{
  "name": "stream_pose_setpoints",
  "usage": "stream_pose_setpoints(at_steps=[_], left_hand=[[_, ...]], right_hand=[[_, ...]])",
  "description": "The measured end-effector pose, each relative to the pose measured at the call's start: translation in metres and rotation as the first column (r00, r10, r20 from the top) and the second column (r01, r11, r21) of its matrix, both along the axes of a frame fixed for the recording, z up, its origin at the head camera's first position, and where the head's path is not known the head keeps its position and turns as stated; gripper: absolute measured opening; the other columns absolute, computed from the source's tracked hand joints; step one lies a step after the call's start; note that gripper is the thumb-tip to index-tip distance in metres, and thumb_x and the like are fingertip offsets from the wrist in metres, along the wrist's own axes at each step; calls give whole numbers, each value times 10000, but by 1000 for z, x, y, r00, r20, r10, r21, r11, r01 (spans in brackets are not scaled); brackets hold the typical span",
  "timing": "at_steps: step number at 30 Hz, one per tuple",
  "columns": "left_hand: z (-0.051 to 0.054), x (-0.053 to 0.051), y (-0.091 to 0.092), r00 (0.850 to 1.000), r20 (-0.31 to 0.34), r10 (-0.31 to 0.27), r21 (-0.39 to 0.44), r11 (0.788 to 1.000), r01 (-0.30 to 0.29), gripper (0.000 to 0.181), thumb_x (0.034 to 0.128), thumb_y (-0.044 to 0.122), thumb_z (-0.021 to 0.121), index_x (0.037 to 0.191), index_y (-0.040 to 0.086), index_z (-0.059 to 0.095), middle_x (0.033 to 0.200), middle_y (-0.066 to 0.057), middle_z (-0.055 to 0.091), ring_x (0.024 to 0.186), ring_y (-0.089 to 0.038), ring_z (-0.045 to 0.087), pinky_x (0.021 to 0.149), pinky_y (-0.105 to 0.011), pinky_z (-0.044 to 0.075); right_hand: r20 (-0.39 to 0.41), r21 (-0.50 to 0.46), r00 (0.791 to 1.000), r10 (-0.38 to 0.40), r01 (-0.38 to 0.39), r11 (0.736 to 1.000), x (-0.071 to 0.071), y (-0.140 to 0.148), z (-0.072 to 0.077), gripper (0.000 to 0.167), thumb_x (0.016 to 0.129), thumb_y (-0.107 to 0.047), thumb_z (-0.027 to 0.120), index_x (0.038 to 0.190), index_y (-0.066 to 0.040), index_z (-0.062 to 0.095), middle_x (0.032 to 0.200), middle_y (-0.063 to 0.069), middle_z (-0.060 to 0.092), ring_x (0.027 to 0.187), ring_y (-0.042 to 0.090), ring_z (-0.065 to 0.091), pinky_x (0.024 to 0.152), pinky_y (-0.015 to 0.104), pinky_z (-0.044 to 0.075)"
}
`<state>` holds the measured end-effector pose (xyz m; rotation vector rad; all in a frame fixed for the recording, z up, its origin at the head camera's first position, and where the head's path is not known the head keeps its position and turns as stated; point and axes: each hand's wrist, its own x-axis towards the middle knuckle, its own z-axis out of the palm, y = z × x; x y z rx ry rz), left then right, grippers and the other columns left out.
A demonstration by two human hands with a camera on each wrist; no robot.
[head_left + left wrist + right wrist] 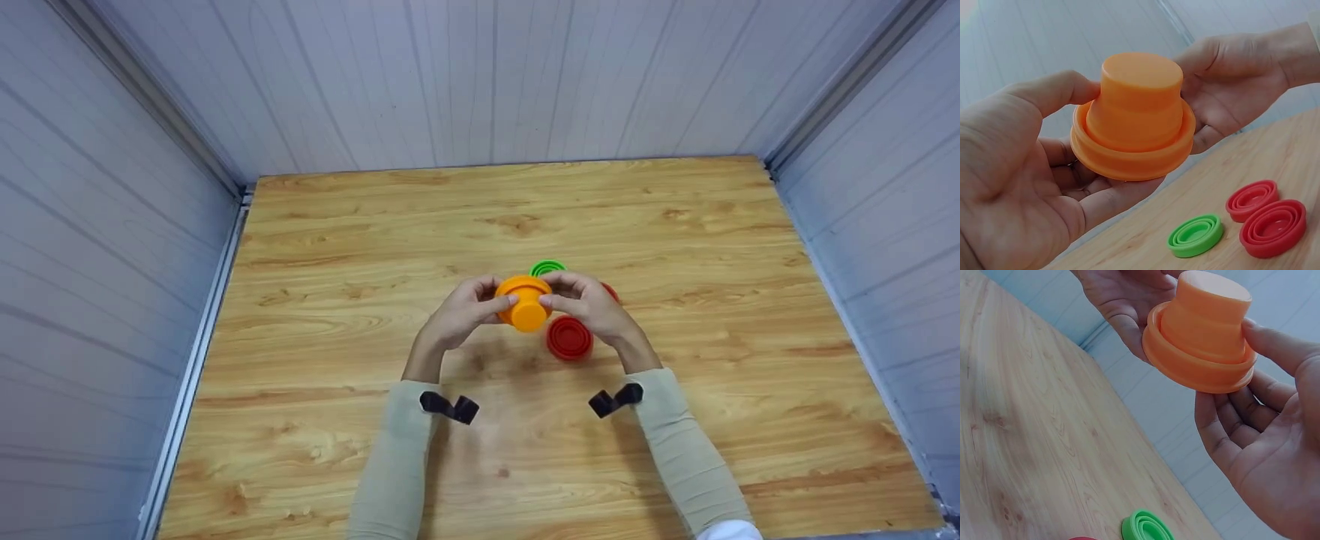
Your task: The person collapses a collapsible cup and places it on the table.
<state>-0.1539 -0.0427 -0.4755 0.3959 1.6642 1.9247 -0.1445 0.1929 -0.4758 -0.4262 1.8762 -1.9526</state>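
An orange collapsible silicone cup (1140, 112) is held above the table, its narrow base turned toward the head camera and its lower section folded into a wide rim. My left hand (461, 309) grips it from the left, thumb on the narrow part and fingers under the rim. From the other side my right hand (596, 307) holds it the same way, as the right wrist view shows. Below lie a flattened green cup (1195, 235) and two flattened red cups, one red cup (570, 338) nearer me and another red cup (1252, 201) partly hidden behind my right hand.
The wood-patterned table (337, 337) carries the flattened cups near its middle. Pale panel walls (450, 82) stand at the back and on both sides. A black wrist mount (450, 407) sits on each sleeve.
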Motion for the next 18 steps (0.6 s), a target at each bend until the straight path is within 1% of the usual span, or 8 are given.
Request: stream_pose_setpoints(at_steps=[7, 12, 18], left_hand=[[2, 0, 2, 1000, -14, -8, -8, 1000, 8, 208, 935, 133, 592, 1062, -24, 539, 992, -96, 589, 882, -172, 627, 804, -329, 580], [2, 0, 2, 1000, -21, -1, -23, 1000, 1, 162, 932, 102, 572, 1044, -5, 522, 1011, -99, 571, 887, -171, 627, 811, -326, 578], [2, 0, 4, 999, -31, 16, -21, 1000, -17, 92, 929, 47, 516, 1010, 7, 494, 1036, -111, 548, 907, -177, 624, 819, -341, 577]], right_hand=[[-21, 5, 999, -29, 29, 1000, 0, -4, 0, 394, 921, -152, 634, 1227, 76, 537, 1111, 66, 629, 927, 160, 639, 827, 260, 559], [-45, 10, 999, -30, 30, 999, 1, -6, 0, 377, 920, -146, 634, 1210, 80, 547, 1095, 70, 631, 900, 160, 636, 805, 254, 563], [-91, 58, 994, -63, 68, 996, 1, -9, 0, 343, 921, -137, 632, 1205, 44, 568, 1108, 80, 619, 905, 179, 612, 810, 245, 557]])
